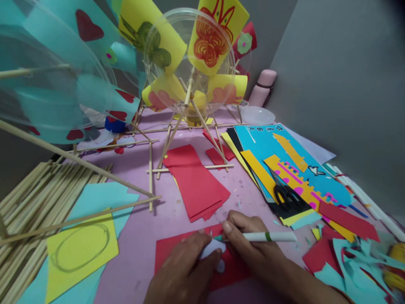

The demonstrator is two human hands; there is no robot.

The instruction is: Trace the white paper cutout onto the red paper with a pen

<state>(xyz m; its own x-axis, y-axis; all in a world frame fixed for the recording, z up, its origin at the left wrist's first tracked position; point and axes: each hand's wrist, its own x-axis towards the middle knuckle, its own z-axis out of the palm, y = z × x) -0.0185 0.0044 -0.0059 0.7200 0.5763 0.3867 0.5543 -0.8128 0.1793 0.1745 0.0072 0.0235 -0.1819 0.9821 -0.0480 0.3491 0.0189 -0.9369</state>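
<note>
Nearest me, L hand [183, 270] is lying loosely curled, gripping nothing, fingertips pressing a white cutout [211, 249] onto the red sheet [164, 253] at the table's front. R hand [249, 249] is pinching a white pen [268, 236], tip at the cutout's edge. Further back, red strips [194, 181] & scissors [287, 196] are lying; behind, a clear wheel [190, 63] w/ yellow cups is standing.

A pink table [139, 236] is recorded as the carrying surface. A red sheet [167, 249] is laid at the near edge, and a stack of red strips [194, 181] is placed just behind it. A bundle of wooden sticks [31, 202] and a teal sheet [98, 198] are noted at left. A pile of coloured sheets [253, 139] is spread at right, with paper scraps [348, 261] scattered near it. A stick frame [190, 169] is stood at centre rear.
</note>
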